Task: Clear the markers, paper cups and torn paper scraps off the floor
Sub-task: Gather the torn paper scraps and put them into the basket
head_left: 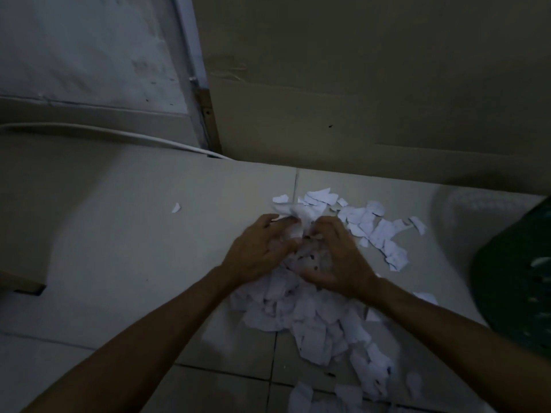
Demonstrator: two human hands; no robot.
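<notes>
A big pile of white torn paper scraps (pixel 316 317) covers the tiled floor at centre right. My left hand (pixel 259 248) and my right hand (pixel 337 254) are cupped towards each other on top of the pile, fingers curled around a bunch of scraps (pixel 301 231) pressed between them. More scraps (pixel 378 231) lie spread to the right of my hands. One single scrap (pixel 176 208) lies apart on the left. No markers or paper cups show in the view.
A dark green basket (pixel 518 281) with a pale liner bag (pixel 465 222) stands at the right edge. A cardboard sheet (pixel 372 93) leans against the wall behind. A white cable (pixel 119 134) runs along the wall base on the left.
</notes>
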